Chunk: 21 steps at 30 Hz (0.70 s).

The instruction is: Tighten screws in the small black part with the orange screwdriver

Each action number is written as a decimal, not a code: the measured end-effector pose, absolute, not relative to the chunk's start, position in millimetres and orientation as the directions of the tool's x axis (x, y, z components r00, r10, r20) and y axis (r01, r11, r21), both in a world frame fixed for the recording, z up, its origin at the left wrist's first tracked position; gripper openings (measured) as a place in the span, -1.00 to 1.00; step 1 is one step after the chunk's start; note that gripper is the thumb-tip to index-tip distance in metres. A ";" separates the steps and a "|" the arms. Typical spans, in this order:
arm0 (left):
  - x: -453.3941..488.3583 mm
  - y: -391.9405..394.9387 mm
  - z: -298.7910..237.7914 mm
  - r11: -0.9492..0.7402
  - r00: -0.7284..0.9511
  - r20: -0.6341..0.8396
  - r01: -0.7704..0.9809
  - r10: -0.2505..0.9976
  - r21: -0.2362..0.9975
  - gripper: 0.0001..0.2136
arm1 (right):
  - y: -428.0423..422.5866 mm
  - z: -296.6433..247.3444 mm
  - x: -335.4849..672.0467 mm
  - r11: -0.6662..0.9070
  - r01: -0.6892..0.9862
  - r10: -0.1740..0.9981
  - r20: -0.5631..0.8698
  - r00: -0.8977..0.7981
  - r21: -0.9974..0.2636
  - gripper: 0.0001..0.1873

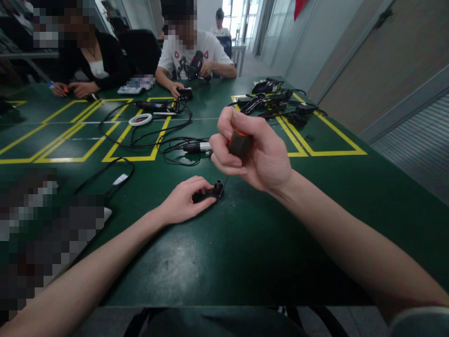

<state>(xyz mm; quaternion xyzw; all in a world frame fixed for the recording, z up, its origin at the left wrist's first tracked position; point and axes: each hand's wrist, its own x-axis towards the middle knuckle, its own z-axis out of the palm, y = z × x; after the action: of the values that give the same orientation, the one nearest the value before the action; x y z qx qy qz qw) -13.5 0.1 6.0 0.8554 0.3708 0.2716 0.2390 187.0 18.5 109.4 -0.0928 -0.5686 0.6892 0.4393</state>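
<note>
The right hand (pixel 259 152) grips a screwdriver (pixel 240 144), its shaft slanting down toward a small black part (pixel 218 189) that the left hand (pixel 185 200) pinches between thumb and fingers on the green table (pixel 266 252). Beyond lie a white ring (pixel 135 123) and tangled cables (pixel 271 103).

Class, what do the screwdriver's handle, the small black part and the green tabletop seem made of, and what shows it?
Screwdriver's handle: probably matte plastic or rubber; its dark end shows little shine.
Small black part: glossy plastic or coated metal, hard to tell which; it catches highlights.
Green tabletop: seemingly a smooth, semi-gloss coating, since light reflects in soft patches; core hidden.
</note>
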 end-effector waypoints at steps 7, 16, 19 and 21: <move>-12.0 0.0 6.6 -0.608 0.574 0.287 0.506 0.767 0.612 -0.83 | 17.6 110.9 181.9 0.060 -0.463 0.750 0.346 -0.563 -0.884 -0.44; -12.5 0.3 6.6 -0.586 0.561 0.267 0.524 0.783 0.618 -0.80 | 19.2 107.7 184.4 0.045 -0.492 0.683 0.386 -0.620 -0.870 -0.38; -13.1 0.2 5.8 -0.591 0.565 0.268 0.526 0.780 0.612 -0.80 | 17.3 107.6 184.9 0.057 -0.524 0.684 0.416 -0.599 -0.850 -0.50; -13.4 -0.2 5.5 -0.594 0.565 0.275 0.519 0.778 0.614 -0.78 | 17.0 107.1 184.9 0.057 -0.527 0.692 0.414 -0.591 -0.848 -0.57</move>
<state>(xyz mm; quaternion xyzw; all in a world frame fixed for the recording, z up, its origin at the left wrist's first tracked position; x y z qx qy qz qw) -13.4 -0.2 5.5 0.8512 0.3810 0.2692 0.2404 184.9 17.0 107.1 -0.0720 -0.5741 0.6827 0.4462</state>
